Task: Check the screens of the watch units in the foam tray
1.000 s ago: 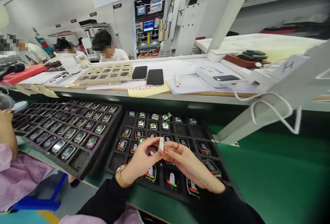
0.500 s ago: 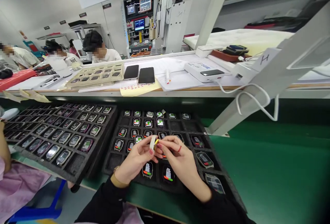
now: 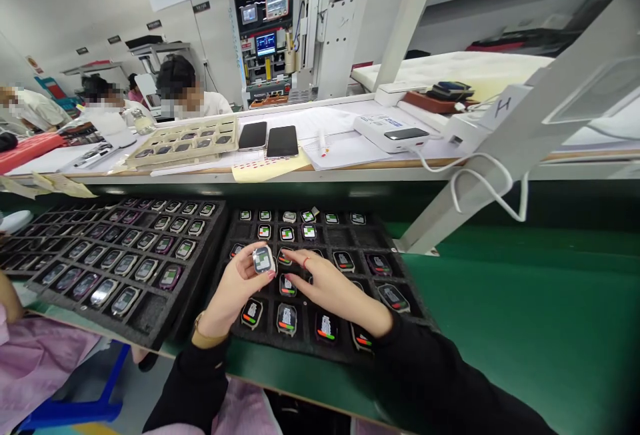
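**Head view**

**Left hand:** the left hand is raised just above the black foam tray; its grip is narrow, holding a watch-style unit between thumb and fingertips, screen facing up.

**Right hand:** the right hand lies low over the same tray, its grip wide, fingers extended. The fingertips are just beside a unit in a compartment; whether they touch it is hard to tell.

**Wrists and sleeves:** a gold bracelet circles the left wrist. Black sleeves cover both forearms.

**Trays:** rows of similar units sit in the compartments of the black foam tray, some compartments bare. A second black foam tray, densely filled, stands just to its left.

**Lower worktop:** both trays rest on a green mat.

**Upper worktop:** two black smartphones lie side by side, between a beige tray and a white device. A yellow sheet with red stickers lies in front of them.

**Beyond:** a person in white sits across the worktop; behind stands a test machine with lit screens.
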`<state>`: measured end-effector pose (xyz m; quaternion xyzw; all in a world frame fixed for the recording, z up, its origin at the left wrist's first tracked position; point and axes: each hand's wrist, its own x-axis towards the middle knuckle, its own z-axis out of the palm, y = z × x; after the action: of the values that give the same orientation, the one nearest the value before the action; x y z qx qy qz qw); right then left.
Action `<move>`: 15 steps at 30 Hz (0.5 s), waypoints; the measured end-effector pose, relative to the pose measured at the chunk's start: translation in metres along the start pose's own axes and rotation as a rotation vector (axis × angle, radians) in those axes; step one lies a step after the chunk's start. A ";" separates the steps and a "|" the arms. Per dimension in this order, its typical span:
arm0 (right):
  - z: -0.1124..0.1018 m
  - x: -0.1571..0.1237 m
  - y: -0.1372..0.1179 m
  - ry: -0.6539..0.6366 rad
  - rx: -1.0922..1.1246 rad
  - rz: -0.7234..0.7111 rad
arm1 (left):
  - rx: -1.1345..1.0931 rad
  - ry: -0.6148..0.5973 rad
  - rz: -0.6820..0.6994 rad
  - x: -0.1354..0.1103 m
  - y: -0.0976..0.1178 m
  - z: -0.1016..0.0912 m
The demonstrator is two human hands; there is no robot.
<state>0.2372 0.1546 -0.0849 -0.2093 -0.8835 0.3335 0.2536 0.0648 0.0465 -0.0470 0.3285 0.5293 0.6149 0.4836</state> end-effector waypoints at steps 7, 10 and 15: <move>0.036 0.041 0.026 -0.103 -0.056 0.007 | 0.139 0.032 0.062 -0.005 -0.014 -0.020; 0.047 0.048 0.033 -0.109 -0.037 0.013 | 0.155 0.036 0.063 -0.009 -0.014 -0.029; 0.048 0.047 0.027 -0.053 0.080 0.014 | 0.170 0.042 0.043 -0.012 -0.014 -0.039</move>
<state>0.1775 0.1758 -0.1207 -0.1966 -0.8744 0.3756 0.2360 0.0362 0.0222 -0.0679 0.3668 0.5822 0.5849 0.4294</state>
